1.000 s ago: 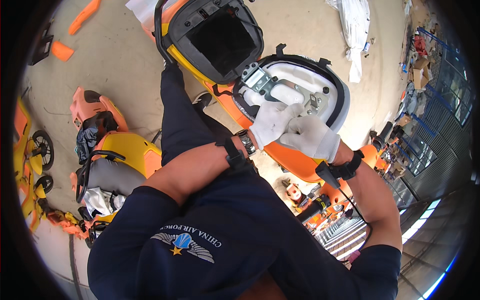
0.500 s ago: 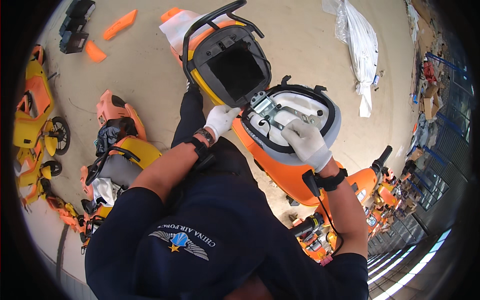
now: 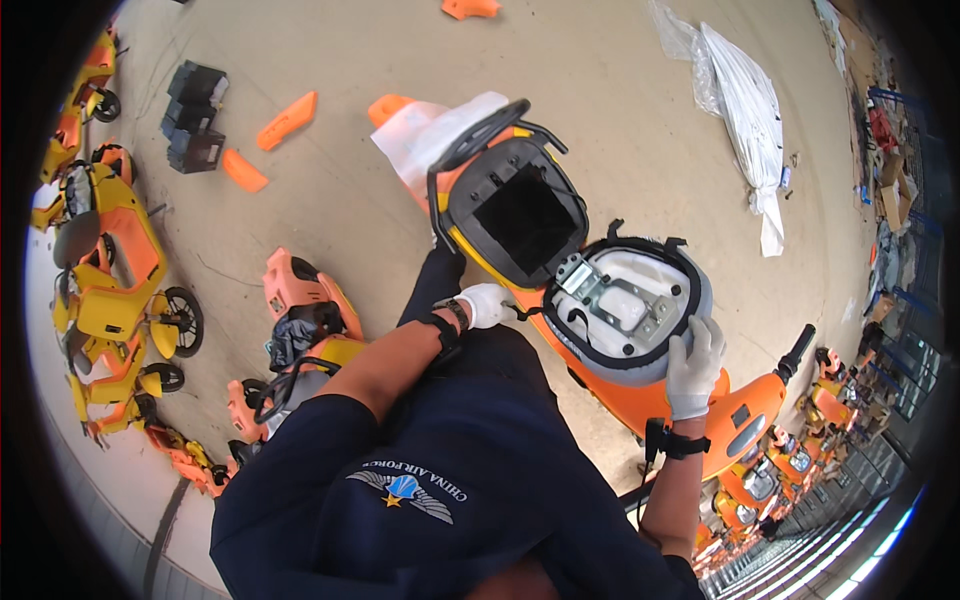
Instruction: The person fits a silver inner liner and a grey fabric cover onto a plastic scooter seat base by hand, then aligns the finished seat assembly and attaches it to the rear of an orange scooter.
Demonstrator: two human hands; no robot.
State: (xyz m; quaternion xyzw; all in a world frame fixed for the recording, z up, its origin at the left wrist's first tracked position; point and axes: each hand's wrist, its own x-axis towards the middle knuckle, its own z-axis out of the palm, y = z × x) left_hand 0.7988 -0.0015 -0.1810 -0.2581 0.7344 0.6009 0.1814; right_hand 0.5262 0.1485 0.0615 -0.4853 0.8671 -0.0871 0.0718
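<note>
An orange scooter [image 3: 592, 368] stands before me with its seat [image 3: 645, 376] tipped open, underside up. The seat's white inner shell shows a black edging and a metal hinge bracket [image 3: 573, 273]. My left hand [image 3: 487, 304], in a white glove, is closed at the near side of the open storage box [image 3: 530, 215], with a short black strap [image 3: 526, 314] at its fingertips. My right hand [image 3: 697, 365], also gloved, has its fingers curled over the seat's right rim. Its fingertips are partly hidden against the edging.
Beyond the storage box lies a white foam sheet [image 3: 425, 140] over the scooter's rear. Orange panels [image 3: 288, 121] and black boxes [image 3: 194, 115] lie on the floor at the far left. More scooters [image 3: 120, 290] stand left. White plastic sheeting [image 3: 745, 100] lies far right.
My right hand has moved from the metal bracket inside the seat to its right rim. My left hand has come slightly away from the hinge, a black strap now showing at its fingertips. The view has shifted.
</note>
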